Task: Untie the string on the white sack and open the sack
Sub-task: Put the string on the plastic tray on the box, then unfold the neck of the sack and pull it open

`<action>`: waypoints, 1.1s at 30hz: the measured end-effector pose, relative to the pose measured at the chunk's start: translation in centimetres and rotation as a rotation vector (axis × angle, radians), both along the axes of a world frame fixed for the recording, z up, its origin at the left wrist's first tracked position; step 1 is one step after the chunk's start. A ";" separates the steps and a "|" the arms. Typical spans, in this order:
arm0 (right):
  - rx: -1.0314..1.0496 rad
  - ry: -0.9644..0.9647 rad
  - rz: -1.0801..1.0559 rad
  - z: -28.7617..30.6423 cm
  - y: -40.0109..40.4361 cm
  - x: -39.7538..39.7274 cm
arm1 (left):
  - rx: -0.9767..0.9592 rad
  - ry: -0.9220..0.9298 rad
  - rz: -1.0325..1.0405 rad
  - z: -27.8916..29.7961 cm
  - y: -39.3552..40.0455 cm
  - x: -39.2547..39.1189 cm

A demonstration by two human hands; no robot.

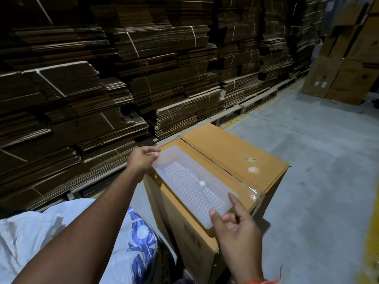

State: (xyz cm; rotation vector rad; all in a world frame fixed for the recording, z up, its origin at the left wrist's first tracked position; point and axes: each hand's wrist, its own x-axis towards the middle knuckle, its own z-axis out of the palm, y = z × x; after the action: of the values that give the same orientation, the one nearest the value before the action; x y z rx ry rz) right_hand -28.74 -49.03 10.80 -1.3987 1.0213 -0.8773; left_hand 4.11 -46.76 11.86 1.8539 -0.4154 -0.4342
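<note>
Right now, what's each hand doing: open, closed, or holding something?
Left hand: pinches the far end of the translucent plastic tray.
Right hand: thumb and fingers on the tray's near end, loosely gripping it.

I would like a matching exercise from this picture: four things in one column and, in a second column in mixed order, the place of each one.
Things:
1. translucent plastic tray
2. white sack
3. left hand
4. right hand

Places:
A. at the near end of the tray
B. lying on top of the closed cardboard box
C. at the bottom left, beside the box
D. at the far end of the tray

Pairs: 1-B, 2-C, 3-D, 4-A
</note>
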 end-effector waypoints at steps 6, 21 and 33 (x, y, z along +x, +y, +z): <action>-0.021 0.033 -0.009 -0.5 2.0 0.5 | -0.063 0.040 -0.012 -0.3 1.3 -0.5; -0.297 0.105 0.234 -3.2 11.3 0.0 | 0.204 -0.094 0.108 -1.7 22.2 -12.9; -0.309 0.121 0.905 -4.1 25.7 6.9 | 0.139 -0.026 0.385 -2.4 40.7 -18.8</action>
State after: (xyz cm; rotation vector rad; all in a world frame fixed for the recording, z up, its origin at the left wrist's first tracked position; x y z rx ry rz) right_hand -21.85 -23.28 6.67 -1.9452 0.2444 -0.2712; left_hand -14.73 -6.09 9.45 2.0193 -0.0395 -0.1793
